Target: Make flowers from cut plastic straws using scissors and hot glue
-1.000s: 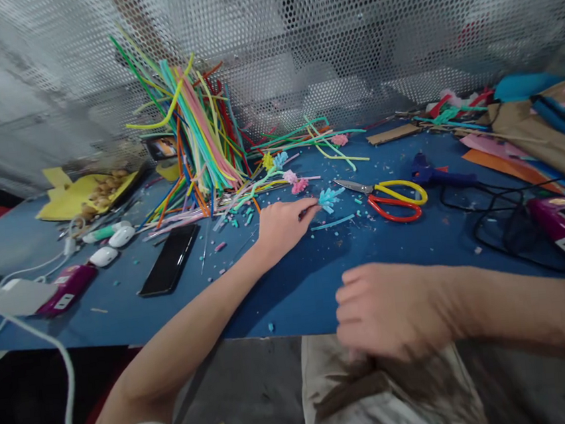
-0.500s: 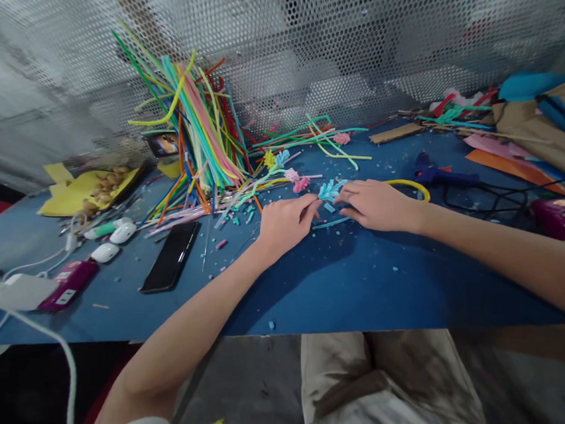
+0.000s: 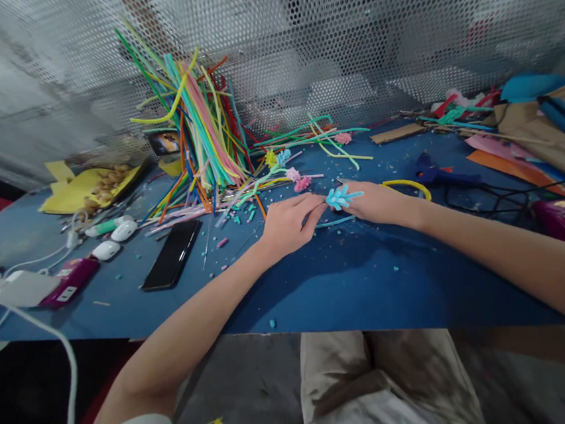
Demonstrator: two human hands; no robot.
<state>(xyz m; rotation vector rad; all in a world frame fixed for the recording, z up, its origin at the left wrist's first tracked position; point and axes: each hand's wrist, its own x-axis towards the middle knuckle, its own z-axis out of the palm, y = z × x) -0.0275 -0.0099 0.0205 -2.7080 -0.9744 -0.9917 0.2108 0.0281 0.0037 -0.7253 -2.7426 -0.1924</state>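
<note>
A light-blue fuzzy pipe-cleaner sprig (image 3: 341,197), its short pieces spread like leaves, is held above the table. My left hand (image 3: 291,223) is closed, thumb and fingertips pinching the sprig's left end. My right hand (image 3: 374,202) is curled just behind and right of it, its fingertips partly hidden by the sprig. A thin tip pokes out by its index finger; I cannot make out what it belongs to. Under the hands lies a blue pipe cleaner (image 3: 334,222). Pink pipe-cleaner flowers (image 3: 302,183) lie just beyond my left hand.
A tall bundle of coloured pipe cleaners (image 3: 204,126) stands at the back. A black phone (image 3: 171,255) lies left of my hands. A dark-blue glue gun (image 3: 441,173) with its cable is to the right. A perforated metal panel (image 3: 345,32) rises behind the blue table (image 3: 320,295).
The sprig has shifted slightly right and turned, its tips now pointing right across my right hand. My right hand's fingers have curled in behind it.
</note>
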